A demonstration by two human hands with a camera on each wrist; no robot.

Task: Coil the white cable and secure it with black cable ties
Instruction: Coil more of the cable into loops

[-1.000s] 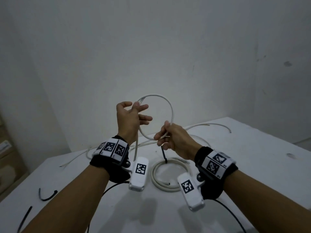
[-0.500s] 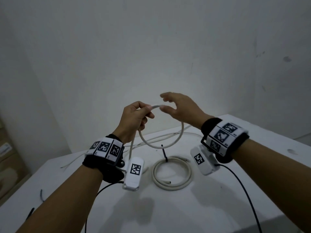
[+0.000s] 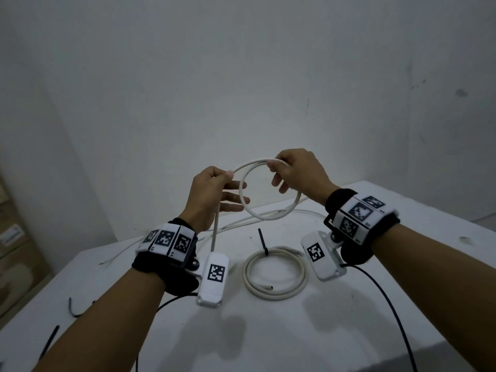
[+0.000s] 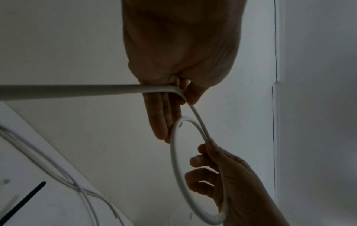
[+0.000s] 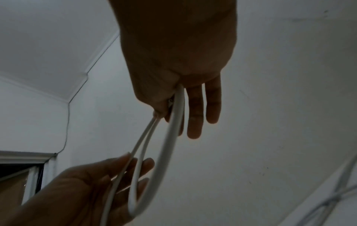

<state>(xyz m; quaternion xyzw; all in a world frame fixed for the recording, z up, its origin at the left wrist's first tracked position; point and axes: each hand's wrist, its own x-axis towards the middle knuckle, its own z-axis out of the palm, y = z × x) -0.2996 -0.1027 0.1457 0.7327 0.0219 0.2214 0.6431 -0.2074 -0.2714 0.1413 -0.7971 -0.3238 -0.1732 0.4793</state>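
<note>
I hold a white cable (image 3: 269, 216) in the air as a round loop above the table. My left hand (image 3: 228, 175) pinches the loop's upper left between thumb and forefinger, its other fingers straight behind the ring. From that pinch the cable's tail (image 3: 214, 232) hangs down past the wrist. My right hand (image 3: 272, 165) pinches the loop's top right. In the left wrist view the loop (image 4: 173, 160) runs from the left hand (image 4: 179, 94) to the right hand (image 4: 216, 168). In the right wrist view two strands (image 5: 142, 146) lead to the left hand (image 5: 108, 175).
A second white cable (image 3: 275, 272) lies coiled on the white table (image 3: 362, 331), bound by a black tie (image 3: 263, 241) that sticks up. More loose white cable (image 3: 308, 212) lies at the back. Loose black ties (image 3: 72, 308) lie near the table's left edge. A wall stands close behind.
My right hand rose from low beside the loop, let go of the cable near the left hand, and now pinches the loop's top. The loop is rounder and higher.
</note>
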